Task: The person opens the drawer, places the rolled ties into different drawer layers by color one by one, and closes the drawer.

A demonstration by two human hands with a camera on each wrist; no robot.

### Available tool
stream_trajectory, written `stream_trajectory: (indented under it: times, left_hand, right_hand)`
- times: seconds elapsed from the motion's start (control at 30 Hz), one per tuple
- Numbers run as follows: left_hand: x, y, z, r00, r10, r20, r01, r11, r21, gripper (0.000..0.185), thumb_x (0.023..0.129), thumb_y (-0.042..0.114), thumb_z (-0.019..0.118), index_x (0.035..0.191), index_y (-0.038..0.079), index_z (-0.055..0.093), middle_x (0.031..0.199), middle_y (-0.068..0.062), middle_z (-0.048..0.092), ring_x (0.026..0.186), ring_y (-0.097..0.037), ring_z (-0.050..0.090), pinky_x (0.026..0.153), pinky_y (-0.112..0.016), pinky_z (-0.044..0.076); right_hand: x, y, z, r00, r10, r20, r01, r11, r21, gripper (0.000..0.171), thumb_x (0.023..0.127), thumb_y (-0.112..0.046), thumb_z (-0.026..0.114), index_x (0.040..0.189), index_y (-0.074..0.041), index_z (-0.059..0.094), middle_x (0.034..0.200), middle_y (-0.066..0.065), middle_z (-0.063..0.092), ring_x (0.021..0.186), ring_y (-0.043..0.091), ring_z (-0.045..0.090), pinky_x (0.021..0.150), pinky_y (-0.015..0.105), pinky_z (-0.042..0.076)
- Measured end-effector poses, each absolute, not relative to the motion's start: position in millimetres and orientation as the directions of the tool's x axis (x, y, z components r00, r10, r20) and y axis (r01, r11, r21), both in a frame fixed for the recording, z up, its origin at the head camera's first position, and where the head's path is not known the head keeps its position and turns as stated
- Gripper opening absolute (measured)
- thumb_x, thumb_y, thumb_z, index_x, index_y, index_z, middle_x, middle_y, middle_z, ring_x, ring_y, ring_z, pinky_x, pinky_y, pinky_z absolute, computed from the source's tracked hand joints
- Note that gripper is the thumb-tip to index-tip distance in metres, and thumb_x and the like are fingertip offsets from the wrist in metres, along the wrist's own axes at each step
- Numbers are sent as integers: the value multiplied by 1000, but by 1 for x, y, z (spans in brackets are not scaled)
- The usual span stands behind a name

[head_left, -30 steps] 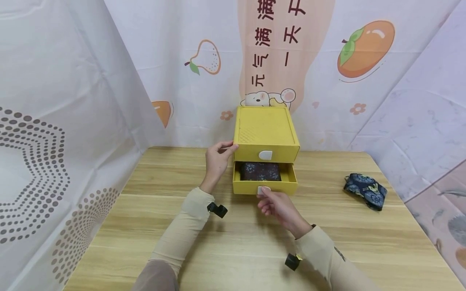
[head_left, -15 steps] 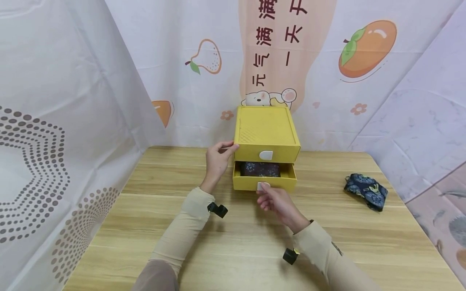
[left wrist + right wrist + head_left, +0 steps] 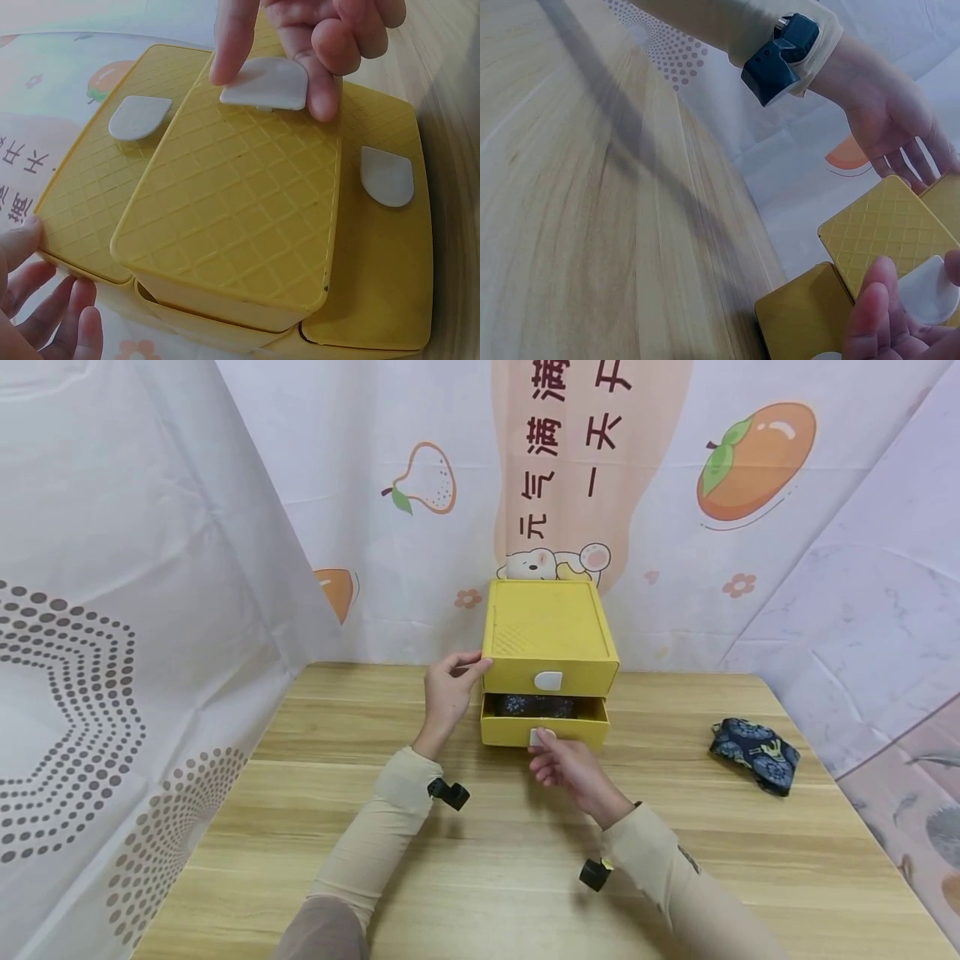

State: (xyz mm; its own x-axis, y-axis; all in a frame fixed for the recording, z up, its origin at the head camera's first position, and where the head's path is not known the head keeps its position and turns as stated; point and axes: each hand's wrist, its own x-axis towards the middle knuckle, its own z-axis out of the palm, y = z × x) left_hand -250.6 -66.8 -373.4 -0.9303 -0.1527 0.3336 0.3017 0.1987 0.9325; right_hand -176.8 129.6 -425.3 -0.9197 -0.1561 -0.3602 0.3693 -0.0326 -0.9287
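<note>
Your right hand (image 3: 573,768) pinches the white handle (image 3: 270,84) of the middle drawer (image 3: 232,202), thumb on one side and a finger on the other. Your left hand (image 3: 450,693) is unclenched, its fingertips resting against the yellow cabinet (image 3: 551,614) at about eight o'clock. The cabinet stands toward twelve o'clock on the table (image 3: 465,877); its middle drawer juts partly out toward six, while the upper drawer (image 3: 97,199) looks flush.

For a clean slide, move the drawer along the twelve-to-six line; twisting the handle toward four or eight would probably make it bind. Press only lightly with your left hand, just enough to stop the cabinet from skating, and mind that no fingertip strays into the gap. Watch the dark flowered bundle (image 3: 521,703) inside: its top shows over the drawer front, and it could snag under the upper drawer if it rides up. The folded pouch (image 3: 753,756), well apart at four o'clock from the cabinet, is out of your way.
</note>
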Motion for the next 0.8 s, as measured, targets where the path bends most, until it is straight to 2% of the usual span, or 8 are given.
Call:
stream_trajectory:
  times: [0.27,0.8]
  left_hand:
    - [-251,-68,-374,-929,-147,340,308,200,930,28,84,27,78,102,6,75,101,-12,75,85,-22,68,66,-22,49]
    - [-251,-68,-373,-929,-144,340,307,207,929,28,83,27,78,102,6,75,101,-13,75,84,-23,69,67,-21,49]
  right_hand:
    - [-185,127,-426,-918,-131,-374,382,-44,-923,63,101,-47,48,117,13,56,67,-1,62,57,9,54,55,20,46]
    - [-205,125,-427,-919,-89,-385,390,-52,-919,65,100,-48,48,116,14,59,63,-2,62,54,8,53,53,20,45]
